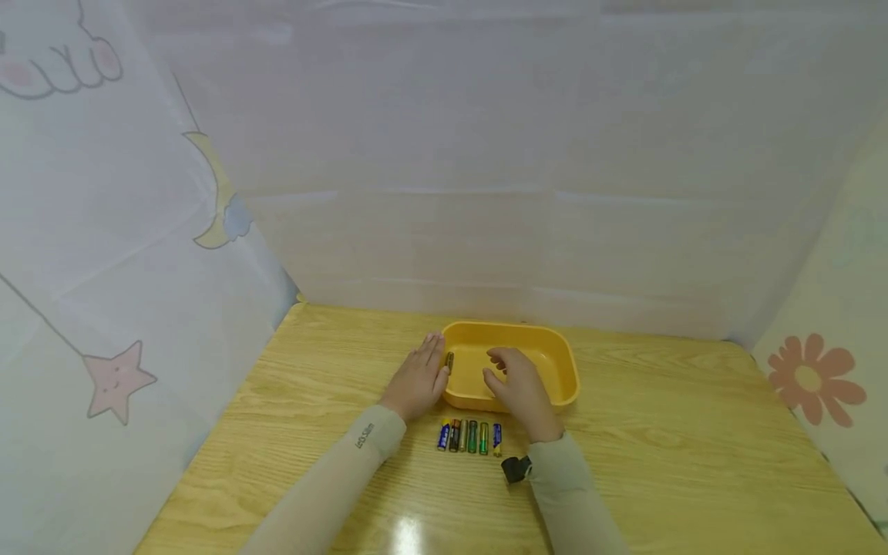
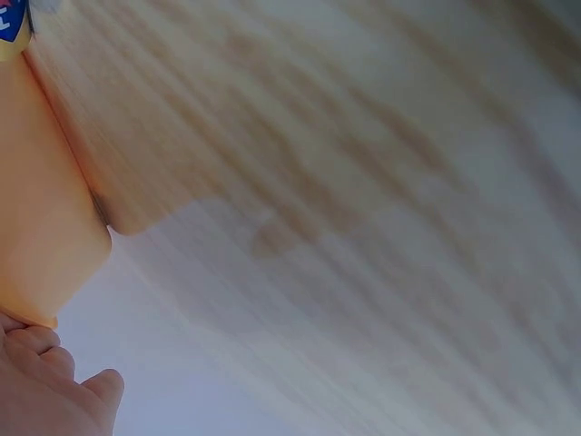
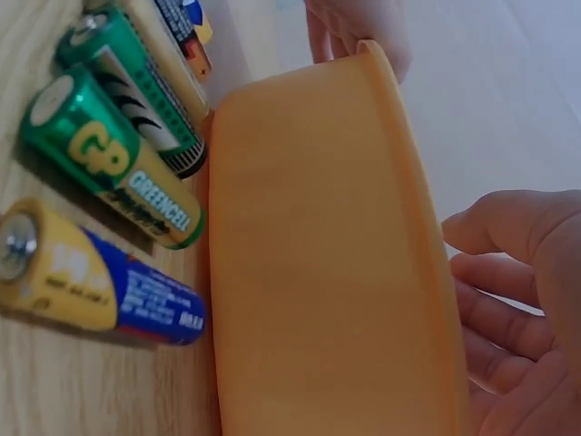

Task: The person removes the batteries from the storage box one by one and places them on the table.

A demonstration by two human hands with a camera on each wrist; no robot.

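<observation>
A yellow plastic tray [image 1: 505,402] stands on the table. My left hand [image 1: 416,379] rests along its left rim, fingers fairly straight. A dark battery [image 1: 449,362] lies inside the tray against the left wall, near that hand. Above the tray's interior hangs my right hand [image 1: 519,385], its thumb and bent fingers apart, with nothing visible between them. In front of the tray lies a row of several batteries, among them a green GP battery [image 3: 113,163], a blue-and-yellow battery [image 3: 113,282] and a dark green battery [image 3: 136,91].
The wooden table [image 1: 694,447] extends to both sides of the tray. White sheeting [image 1: 486,154] hangs behind the table, and printed sheets hang at left and right. A small black device [image 1: 516,469] is at the right wrist.
</observation>
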